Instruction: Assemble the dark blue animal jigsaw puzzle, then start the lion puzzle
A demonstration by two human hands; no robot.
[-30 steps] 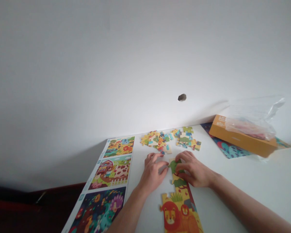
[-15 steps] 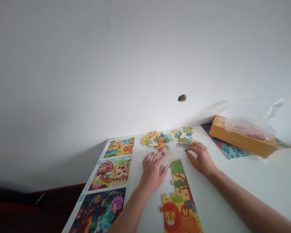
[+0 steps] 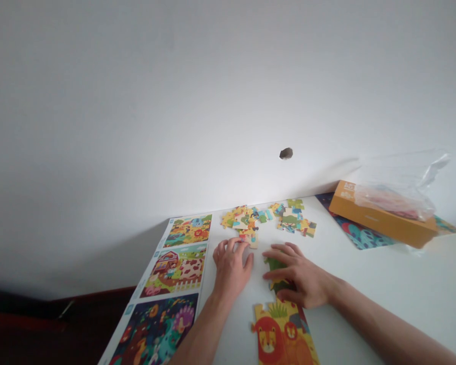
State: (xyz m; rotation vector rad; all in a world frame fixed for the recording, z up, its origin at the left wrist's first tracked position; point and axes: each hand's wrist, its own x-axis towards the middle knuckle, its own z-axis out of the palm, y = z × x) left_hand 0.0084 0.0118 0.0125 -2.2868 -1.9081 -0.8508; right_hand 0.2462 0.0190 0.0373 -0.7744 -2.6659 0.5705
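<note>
My left hand [image 3: 231, 266] rests on the table with its fingers bent and its thumb apart. Its fingertips touch or lie just beside a loose puzzle piece [image 3: 253, 239] at the near edge of the pile. Spread flat across the upper part of a joined strip of jigsaw puzzle, my right hand [image 3: 302, 276] hides some of its green tree and trunk. The lower part of the joined puzzle [image 3: 269, 332] shows a red-maned lion and a smaller lion. Beyond the hands lie loose puzzle pieces, in a left heap [image 3: 241, 219] and a right heap [image 3: 291, 218].
At left lies a sheet with three printed pictures [image 3: 178, 268]. An orange box [image 3: 380, 218] with a clear plastic bag [image 3: 403, 195] on it sits at the right, over a dark illustrated sheet [image 3: 355, 235]. The white wall [image 3: 228, 126] with a hole [image 3: 286, 153] borders the table's back.
My right hand has moved from beside the right heap, left and nearer, onto the joined strip. My left hand has shifted slightly left, and the loose piece by its fingers sits further left.
</note>
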